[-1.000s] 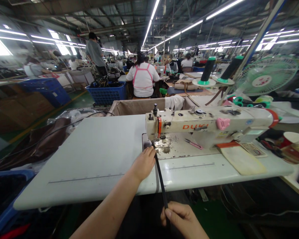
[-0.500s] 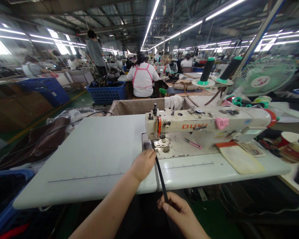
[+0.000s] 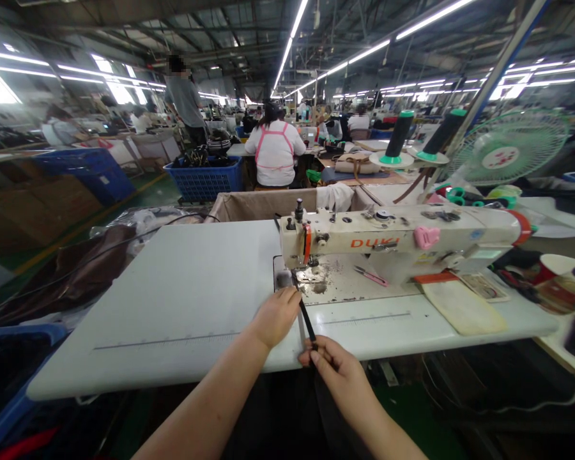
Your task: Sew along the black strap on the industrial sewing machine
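Observation:
A narrow black strap runs from the needle area of the white sewing machine toward the table's front edge. My left hand is closed over the strap just in front of the presser foot; its fingertips are partly hidden. Nearer to me, at the front edge, my right hand pinches the strap between thumb and fingers. Behind the left fingers, the metal needle plate shows. A pair of pink-handled snips lies on the machine bed.
Right of my hands, a pale pad with an orange edge lies on the table. Thread cones and a green fan stand behind the machine. A person in a pink-strapped apron sits ahead, beside a blue crate.
My right hand has moved up along the strap, closer to my left hand and the table edge. A dark strap end now shows behind the machine head. My left hand stays put.

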{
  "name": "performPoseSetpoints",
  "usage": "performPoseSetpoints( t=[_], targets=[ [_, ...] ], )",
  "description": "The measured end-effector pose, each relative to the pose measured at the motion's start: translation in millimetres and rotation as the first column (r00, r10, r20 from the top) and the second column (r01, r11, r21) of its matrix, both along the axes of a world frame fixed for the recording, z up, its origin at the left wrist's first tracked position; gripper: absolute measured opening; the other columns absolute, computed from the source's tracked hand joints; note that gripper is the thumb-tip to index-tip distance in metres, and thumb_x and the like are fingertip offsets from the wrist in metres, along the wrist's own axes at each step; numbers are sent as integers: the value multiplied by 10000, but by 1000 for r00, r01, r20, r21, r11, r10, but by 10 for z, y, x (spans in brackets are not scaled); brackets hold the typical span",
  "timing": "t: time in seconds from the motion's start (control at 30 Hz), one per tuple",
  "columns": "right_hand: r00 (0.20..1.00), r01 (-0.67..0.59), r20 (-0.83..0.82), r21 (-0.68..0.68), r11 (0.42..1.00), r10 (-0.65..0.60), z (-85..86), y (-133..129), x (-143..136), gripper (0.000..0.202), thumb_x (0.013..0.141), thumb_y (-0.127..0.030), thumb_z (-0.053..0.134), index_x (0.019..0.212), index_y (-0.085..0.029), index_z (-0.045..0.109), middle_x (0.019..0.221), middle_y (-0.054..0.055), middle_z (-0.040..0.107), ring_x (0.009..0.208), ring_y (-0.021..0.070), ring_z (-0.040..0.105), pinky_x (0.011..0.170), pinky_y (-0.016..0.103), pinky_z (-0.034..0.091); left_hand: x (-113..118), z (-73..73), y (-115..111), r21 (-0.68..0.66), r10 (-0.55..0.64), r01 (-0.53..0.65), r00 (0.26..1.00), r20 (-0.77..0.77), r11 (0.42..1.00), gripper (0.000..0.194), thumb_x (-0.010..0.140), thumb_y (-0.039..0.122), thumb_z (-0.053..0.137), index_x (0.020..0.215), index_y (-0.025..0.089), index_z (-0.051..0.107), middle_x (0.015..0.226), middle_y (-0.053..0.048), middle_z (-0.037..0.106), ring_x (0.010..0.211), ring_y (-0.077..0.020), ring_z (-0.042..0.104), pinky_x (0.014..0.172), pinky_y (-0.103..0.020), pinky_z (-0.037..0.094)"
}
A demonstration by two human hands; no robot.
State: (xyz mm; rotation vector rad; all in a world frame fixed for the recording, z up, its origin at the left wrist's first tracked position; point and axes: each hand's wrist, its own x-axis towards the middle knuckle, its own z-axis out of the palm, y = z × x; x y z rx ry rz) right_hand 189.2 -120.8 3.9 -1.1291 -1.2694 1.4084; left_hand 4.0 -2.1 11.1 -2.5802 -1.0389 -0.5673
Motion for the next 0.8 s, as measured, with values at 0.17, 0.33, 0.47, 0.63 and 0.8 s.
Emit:
performPoseSetpoints(
  t=[0.17,0.33,0.47,0.63,0.8],
  targets=[
    [990,-63,-135,-132,989,45,19,6,2,523,861,-682,733,975,-171,730,857,91,797,770,197,660,725,306,466,-2,-8,0,-8,11,-11,1000,8,1000,143,1007,141,514,1074,154,639,1204,-145,687,1086,-248,687,1036,-402,576],
    [985,-96,-159,-198,975,65,31,-132,10,538,823,-695,769,893,-162,750,770,71,770,701,165,616,676,283,422,-10,-33,2,-63,25,-24,999,22,998,161,1008,132,496,1087,158,634,1226,-157,676,1116,-259,684,1047,-436,569],
    [982,-126,-165,-210,970,91,-11,-238,0,560,813,-716,768,870,-159,756,743,69,755,688,161,614,661,277,418,-18,-57,5,-89,24,-22,1000,17,996,163,1004,127,506,1108,150,629,1254,-160,669,1160,-257,670,1075,-429,553],
    [983,-145,-141,-177,973,121,-72,-294,21,571,839,-728,732,839,-158,763,736,72,746,679,158,591,659,280,416,-23,-43,8,-82,26,-26,1000,2,996,144,998,132,532,1097,153,634,1237,-153,675,1119,-251,681,1048,-412,565],
    [986,-142,-111,-164,976,124,-55,-321,66,562,858,-719,716,833,-160,776,735,68,742,659,150,557,660,283,404,-32,-31,12,-55,17,-17,1000,-2,998,138,1008,145,523,1086,153,636,1223,-156,680,1084,-252,690,1009,-409,584]
  ],
)
